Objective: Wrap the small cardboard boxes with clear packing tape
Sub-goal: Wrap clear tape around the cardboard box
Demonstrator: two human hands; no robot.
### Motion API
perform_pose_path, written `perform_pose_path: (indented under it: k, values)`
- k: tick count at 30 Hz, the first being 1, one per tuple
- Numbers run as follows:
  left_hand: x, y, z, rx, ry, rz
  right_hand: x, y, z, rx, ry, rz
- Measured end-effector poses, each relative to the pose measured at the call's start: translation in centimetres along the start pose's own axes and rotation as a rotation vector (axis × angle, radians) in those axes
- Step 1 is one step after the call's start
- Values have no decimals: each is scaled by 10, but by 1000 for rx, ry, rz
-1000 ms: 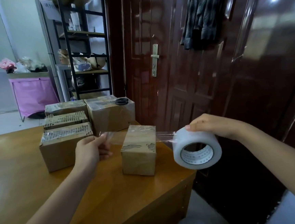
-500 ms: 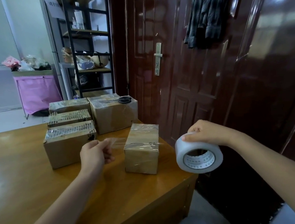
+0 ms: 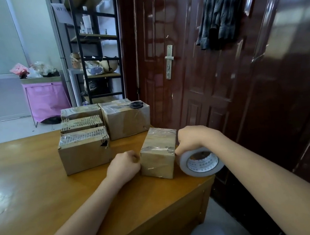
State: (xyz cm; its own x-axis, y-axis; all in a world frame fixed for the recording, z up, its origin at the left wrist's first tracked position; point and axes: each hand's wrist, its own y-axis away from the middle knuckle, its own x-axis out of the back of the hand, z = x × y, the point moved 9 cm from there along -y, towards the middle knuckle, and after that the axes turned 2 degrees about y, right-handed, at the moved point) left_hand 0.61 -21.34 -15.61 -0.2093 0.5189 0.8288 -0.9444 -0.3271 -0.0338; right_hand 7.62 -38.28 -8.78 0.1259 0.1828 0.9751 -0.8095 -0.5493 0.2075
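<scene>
Box (image 3: 158,152) stands near the table's (image 3: 44,192) right corner, between my hands. Left hand (image 3: 123,166) presses its left side, fingers curled — on what, I cannot tell; right hand (image 3: 193,138) grips the tape roll (image 3: 201,163) against its right edge

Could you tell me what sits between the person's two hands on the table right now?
In the head view, one small cardboard box stands upright between the left hand and the right hand, which holds the tape roll.
</scene>
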Motion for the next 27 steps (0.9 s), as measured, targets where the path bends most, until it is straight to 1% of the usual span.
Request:
perform_pose_path:
  k: [1,2,4,5,6,7,8,9,10,11,12,13,14,15,18,22,25,27]
  values:
    - [-1,1,3,-48,-154,20,0,0,2,-9,-8,11]
    - [-3,2,5,-84,-245,35,1,0,4,-15,-8,28]
    - [-7,2,8,-129,-288,71,2,1,5,-26,-3,52]
    - [-2,3,9,-142,-257,127,1,2,4,-30,2,55]
    - [9,4,8,-148,-165,225,1,2,3,-32,11,54]
    - [23,9,9,-179,-23,364,0,1,3,-33,19,51]
    - [39,19,14,-255,147,511,0,1,3,-33,21,50]
    - [52,31,25,-386,278,624,0,2,3,-34,19,49]
    - [58,43,45,-536,309,647,0,1,4,-36,13,47]
    - [54,51,69,-680,255,585,0,2,4,-39,9,40]
    - [42,55,87,-798,159,487,0,2,4,-41,8,33]
    - [26,54,98,-854,53,387,0,3,4,-41,11,30]
    - [14,51,100,-858,-14,318,1,3,3,-37,12,34]
    - [6,48,98,-853,-52,304,1,3,3,-31,14,44]
    - [-5,47,92,-849,-136,382,2,3,4,-23,10,69]
    - [-3,49,92,-862,-108,452,3,5,4,-9,2,81]
    - [-3,47,93,-843,-73,461,3,6,4,-1,-14,90]
    - [-2,45,95,-824,-95,443,3,6,4,6,-22,104]
